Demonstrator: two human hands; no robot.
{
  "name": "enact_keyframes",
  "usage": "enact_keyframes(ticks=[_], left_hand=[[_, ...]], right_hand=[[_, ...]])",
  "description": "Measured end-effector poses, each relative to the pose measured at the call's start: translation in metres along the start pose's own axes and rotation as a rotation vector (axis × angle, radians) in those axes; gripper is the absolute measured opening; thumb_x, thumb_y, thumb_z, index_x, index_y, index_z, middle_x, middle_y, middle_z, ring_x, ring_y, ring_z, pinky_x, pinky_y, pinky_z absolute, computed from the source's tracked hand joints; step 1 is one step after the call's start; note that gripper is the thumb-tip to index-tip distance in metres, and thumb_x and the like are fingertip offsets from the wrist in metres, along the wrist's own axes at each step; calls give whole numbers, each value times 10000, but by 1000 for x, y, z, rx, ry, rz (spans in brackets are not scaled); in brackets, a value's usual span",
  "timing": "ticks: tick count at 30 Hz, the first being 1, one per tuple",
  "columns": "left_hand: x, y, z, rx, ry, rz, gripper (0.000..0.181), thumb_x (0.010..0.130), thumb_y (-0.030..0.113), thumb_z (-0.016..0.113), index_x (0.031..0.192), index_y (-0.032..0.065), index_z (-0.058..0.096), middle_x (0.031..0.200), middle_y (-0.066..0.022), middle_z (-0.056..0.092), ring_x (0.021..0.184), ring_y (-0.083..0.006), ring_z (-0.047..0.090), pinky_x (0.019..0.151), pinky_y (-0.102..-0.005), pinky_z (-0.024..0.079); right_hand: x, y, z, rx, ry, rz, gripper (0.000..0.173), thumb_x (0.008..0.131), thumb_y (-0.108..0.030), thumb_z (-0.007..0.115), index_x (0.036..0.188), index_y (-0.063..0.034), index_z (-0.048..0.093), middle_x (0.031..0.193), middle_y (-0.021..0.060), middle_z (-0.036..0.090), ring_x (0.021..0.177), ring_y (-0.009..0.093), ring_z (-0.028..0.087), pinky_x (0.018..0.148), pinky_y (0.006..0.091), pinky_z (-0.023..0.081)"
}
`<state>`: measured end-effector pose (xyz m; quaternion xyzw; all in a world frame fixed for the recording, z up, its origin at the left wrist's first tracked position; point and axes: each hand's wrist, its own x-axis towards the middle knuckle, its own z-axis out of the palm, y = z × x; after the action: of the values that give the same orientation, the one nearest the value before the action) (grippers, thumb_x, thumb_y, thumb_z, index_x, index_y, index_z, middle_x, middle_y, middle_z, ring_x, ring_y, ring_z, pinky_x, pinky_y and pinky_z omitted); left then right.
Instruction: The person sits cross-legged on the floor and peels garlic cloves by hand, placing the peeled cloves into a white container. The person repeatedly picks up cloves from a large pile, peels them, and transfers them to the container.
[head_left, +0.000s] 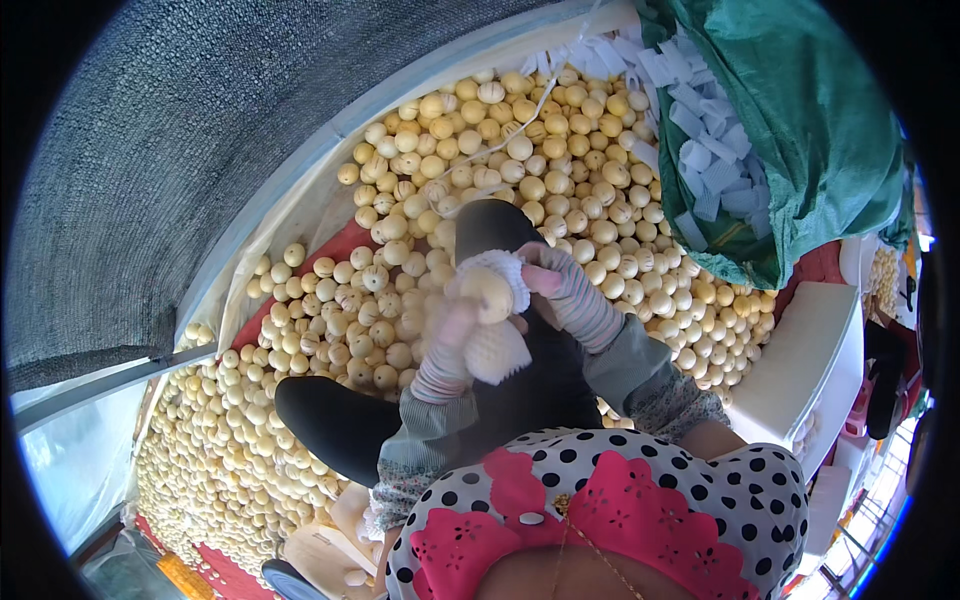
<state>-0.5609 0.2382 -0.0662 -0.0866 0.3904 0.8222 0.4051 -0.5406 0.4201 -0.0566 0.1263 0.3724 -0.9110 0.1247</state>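
A pale yellow round fruit, apparently a pepino melon (487, 293), is above my lap between my hands. My left hand (454, 324) grips the fruit from the lower left and is blurred. White foam netting (504, 264) lies against the fruit's upper side, with the fingers of my right hand (544, 268) closed on its right edge. More white foam netting (497, 354) hangs below the fruit beside my left hand; whether the two parts are one sleeve I cannot tell. Both hands wear striped knit fingerless coverings.
Loose pepino melons (592, 202) surround my dark-trousered legs (337, 424). At the upper right, a green woven sack (825, 150) spills white foam net sleeves (712, 150). White foam boxes (802, 360) stand to the right. Dark shade netting (172, 150) and a metal rail (112, 386) border the left.
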Motion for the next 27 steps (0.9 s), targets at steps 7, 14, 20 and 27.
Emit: enact_keyframes(ticks=[7,14,20,27], left_hand=[[10,-14,1,780,353,490,586,840,291,705,1284,-23,486,1064,-102,644,918,-204,626,818,-285,500],[-10,-12,-10,-233,-10,-27,645,918,501,544,1349,31,446,1162,-112,602,1003,-226,607,873,-347,510],[-18,-7,-1,-155,104,312,626,908,370,610,1387,27,398,1256,-116,554,1099,-222,571,954,-353,475],[-14,-30,-12,-22,244,593,614,965,273,538,1461,34,265,1351,-123,465,1215,-191,477,1021,-330,406]], right_hand=[[-9,5,20,-1189,156,-602,263,749,-62,674,955,-50,512,812,115,539,697,275,578,608,338,481],[-16,-4,16,-1087,-194,-358,183,795,-96,649,964,-35,616,947,82,591,828,168,582,714,290,479],[-9,17,35,-487,202,2,410,930,-239,586,1249,9,515,1079,63,592,919,134,556,836,256,453],[4,59,55,-708,155,-121,595,908,-312,628,1383,-46,388,1208,107,560,1054,177,555,919,308,463]])
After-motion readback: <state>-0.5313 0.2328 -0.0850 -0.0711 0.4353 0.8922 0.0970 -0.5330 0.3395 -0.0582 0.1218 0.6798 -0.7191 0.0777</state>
